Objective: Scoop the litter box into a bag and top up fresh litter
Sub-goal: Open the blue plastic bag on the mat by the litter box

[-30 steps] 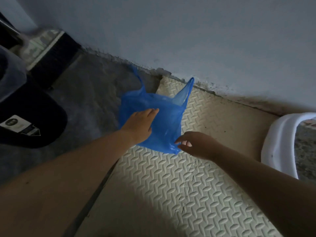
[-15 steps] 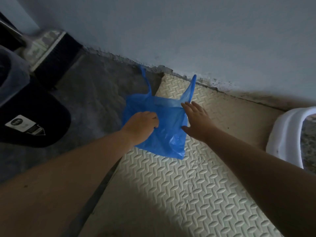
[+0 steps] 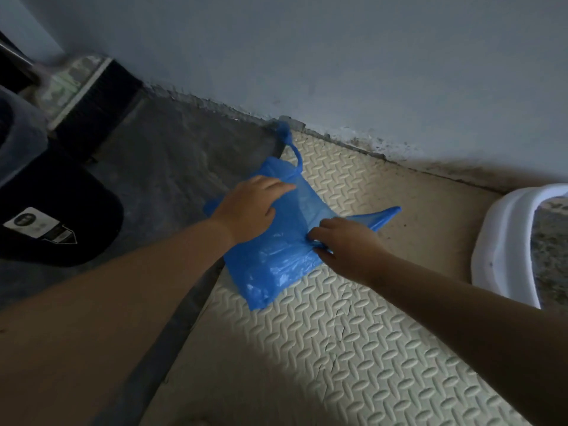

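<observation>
A blue plastic bag [image 3: 276, 265] lies on the cream foam mat [image 3: 353, 348], its two handles pointing toward the wall and to the right. My left hand [image 3: 249, 207] grips the bag's upper left rim, fingers over the plastic. My right hand [image 3: 344, 241] pinches the right side of the bag's mouth near the right handle. The white litter box [image 3: 504, 250] sits at the right edge, with grey litter [image 3: 550, 250] showing inside it.
A pale blue wall [image 3: 338, 56] runs along the mat's far edge. A dark concrete floor [image 3: 159, 167] lies to the left. A black container with a white label [image 3: 55, 210] stands at the left, with a dark box [image 3: 92, 103] behind it.
The bag has been turned and spread; its right handle now points right. My right hand came down from the bag's upper edge and pinches its side. My left hand moved up to the rim.
</observation>
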Action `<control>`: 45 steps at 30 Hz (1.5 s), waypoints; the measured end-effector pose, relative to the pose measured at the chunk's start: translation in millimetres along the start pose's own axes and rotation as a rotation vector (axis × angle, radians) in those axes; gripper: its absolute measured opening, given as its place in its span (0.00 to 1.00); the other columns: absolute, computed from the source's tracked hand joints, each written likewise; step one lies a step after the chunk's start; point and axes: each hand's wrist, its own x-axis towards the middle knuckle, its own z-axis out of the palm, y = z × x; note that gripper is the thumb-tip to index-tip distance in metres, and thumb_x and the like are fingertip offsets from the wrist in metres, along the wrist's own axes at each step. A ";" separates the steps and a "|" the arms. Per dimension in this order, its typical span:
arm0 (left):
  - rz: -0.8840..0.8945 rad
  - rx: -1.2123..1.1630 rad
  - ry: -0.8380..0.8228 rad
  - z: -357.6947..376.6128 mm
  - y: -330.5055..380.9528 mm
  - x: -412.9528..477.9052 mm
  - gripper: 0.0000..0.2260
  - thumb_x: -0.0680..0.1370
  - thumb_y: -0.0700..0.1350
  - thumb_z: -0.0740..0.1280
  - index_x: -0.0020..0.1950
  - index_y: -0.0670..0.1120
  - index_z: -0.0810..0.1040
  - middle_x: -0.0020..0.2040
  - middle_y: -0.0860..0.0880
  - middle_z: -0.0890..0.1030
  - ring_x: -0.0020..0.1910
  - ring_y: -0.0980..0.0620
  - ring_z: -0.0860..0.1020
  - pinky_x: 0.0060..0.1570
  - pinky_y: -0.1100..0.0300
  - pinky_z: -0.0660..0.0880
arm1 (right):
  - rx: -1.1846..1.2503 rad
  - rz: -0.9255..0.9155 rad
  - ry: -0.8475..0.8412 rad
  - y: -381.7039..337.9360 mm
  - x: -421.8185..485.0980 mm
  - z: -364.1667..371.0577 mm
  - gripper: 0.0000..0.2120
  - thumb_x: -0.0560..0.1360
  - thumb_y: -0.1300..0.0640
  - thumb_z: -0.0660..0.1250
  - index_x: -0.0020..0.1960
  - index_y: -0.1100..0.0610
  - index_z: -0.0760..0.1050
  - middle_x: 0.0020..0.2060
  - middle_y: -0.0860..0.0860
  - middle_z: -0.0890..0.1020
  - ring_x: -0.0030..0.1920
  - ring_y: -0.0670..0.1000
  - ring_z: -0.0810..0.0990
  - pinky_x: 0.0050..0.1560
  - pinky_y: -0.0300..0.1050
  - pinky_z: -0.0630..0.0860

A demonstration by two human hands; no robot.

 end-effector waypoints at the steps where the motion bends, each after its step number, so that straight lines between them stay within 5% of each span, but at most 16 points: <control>1: 0.080 0.025 -0.037 0.5 3.0 3.7 0.29 0.69 0.34 0.61 0.70 0.47 0.71 0.65 0.47 0.75 0.64 0.45 0.72 0.62 0.49 0.70 | -0.007 -0.039 0.013 -2.0 -3.9 0.5 0.09 0.70 0.57 0.66 0.49 0.56 0.78 0.38 0.52 0.78 0.40 0.57 0.79 0.36 0.51 0.76; 4: 0.260 0.127 -0.098 5.9 9.6 11.3 0.28 0.68 0.32 0.64 0.68 0.47 0.74 0.67 0.45 0.74 0.65 0.43 0.72 0.62 0.47 0.71 | 0.009 -0.036 0.039 -5.3 -13.6 1.0 0.08 0.69 0.58 0.69 0.48 0.55 0.78 0.37 0.51 0.78 0.38 0.56 0.79 0.32 0.50 0.77; 11: 0.368 0.173 -0.123 10.0 19.8 17.9 0.06 0.73 0.40 0.66 0.46 0.47 0.82 0.64 0.45 0.77 0.64 0.42 0.74 0.55 0.45 0.75 | 0.022 0.017 0.026 -11.0 -26.2 -6.7 0.09 0.72 0.56 0.67 0.52 0.54 0.78 0.43 0.50 0.79 0.44 0.54 0.79 0.37 0.48 0.75; 17: 0.460 0.127 -0.030 -1.8 24.0 15.6 0.12 0.77 0.45 0.57 0.44 0.45 0.80 0.57 0.45 0.81 0.54 0.43 0.79 0.46 0.48 0.79 | 0.240 0.027 -0.315 -19.0 -32.8 -26.7 0.20 0.79 0.42 0.55 0.66 0.49 0.73 0.55 0.45 0.79 0.52 0.44 0.76 0.51 0.36 0.66; 20: 0.470 0.082 0.028 -7.6 32.0 8.4 0.12 0.77 0.44 0.58 0.46 0.45 0.81 0.61 0.44 0.80 0.54 0.45 0.80 0.46 0.53 0.79 | 0.319 0.042 -0.175 -4.4 -28.9 -31.4 0.20 0.78 0.49 0.52 0.62 0.50 0.77 0.54 0.45 0.80 0.53 0.42 0.75 0.52 0.34 0.64; 22: 0.477 0.052 0.063 -10.5 33.3 5.3 0.11 0.77 0.43 0.58 0.47 0.45 0.81 0.62 0.44 0.79 0.56 0.46 0.80 0.46 0.53 0.80 | 0.170 0.037 -0.119 10.7 -26.8 -31.2 0.16 0.79 0.53 0.57 0.64 0.49 0.75 0.58 0.46 0.78 0.59 0.46 0.75 0.53 0.36 0.65; 26: 0.586 0.086 0.090 -20.5 36.6 6.0 0.10 0.78 0.40 0.60 0.49 0.44 0.81 0.60 0.46 0.80 0.55 0.47 0.81 0.47 0.52 0.80 | 0.006 -0.006 -0.155 30.6 -32.7 -18.6 0.24 0.76 0.53 0.65 0.71 0.51 0.67 0.70 0.49 0.70 0.70 0.50 0.68 0.65 0.46 0.67; 30: 0.727 0.139 0.122 -27.1 39.5 4.5 0.07 0.78 0.38 0.62 0.53 0.44 0.78 0.61 0.45 0.80 0.56 0.46 0.80 0.50 0.51 0.79 | -0.142 -0.126 -0.262 41.3 -38.8 -1.9 0.31 0.75 0.49 0.67 0.74 0.56 0.63 0.74 0.55 0.63 0.75 0.56 0.59 0.73 0.51 0.55; 33: 0.809 0.157 0.165 -31.8 43.1 0.0 0.07 0.79 0.38 0.61 0.55 0.45 0.74 0.60 0.44 0.80 0.56 0.44 0.80 0.52 0.50 0.79 | -0.231 -0.152 -0.299 44.4 -38.7 1.9 0.33 0.76 0.45 0.65 0.75 0.56 0.58 0.75 0.57 0.58 0.76 0.58 0.54 0.74 0.52 0.50; 38: 0.822 0.185 0.181 -42.0 48.6 -2.2 0.08 0.80 0.38 0.62 0.51 0.41 0.80 0.57 0.42 0.81 0.55 0.43 0.80 0.50 0.49 0.79 | -0.289 -0.161 -0.349 48.9 -33.6 12.5 0.36 0.73 0.40 0.66 0.74 0.56 0.61 0.73 0.59 0.63 0.73 0.62 0.61 0.70 0.60 0.60; 42: 0.784 0.162 0.175 -53.0 51.6 0.4 0.08 0.81 0.39 0.60 0.52 0.42 0.79 0.57 0.42 0.81 0.56 0.43 0.80 0.50 0.49 0.78 | -0.364 -0.082 -0.417 61.3 -39.7 21.0 0.39 0.74 0.36 0.61 0.77 0.49 0.48 0.77 0.55 0.49 0.76 0.59 0.48 0.73 0.57 0.48; 45: 0.765 0.190 0.190 -59.6 54.4 1.7 0.11 0.82 0.40 0.59 0.50 0.40 0.81 0.57 0.41 0.81 0.55 0.43 0.80 0.52 0.49 0.78 | -0.367 -0.045 -0.474 67.9 -44.8 24.7 0.37 0.74 0.38 0.60 0.77 0.47 0.49 0.76 0.58 0.52 0.75 0.63 0.53 0.71 0.64 0.51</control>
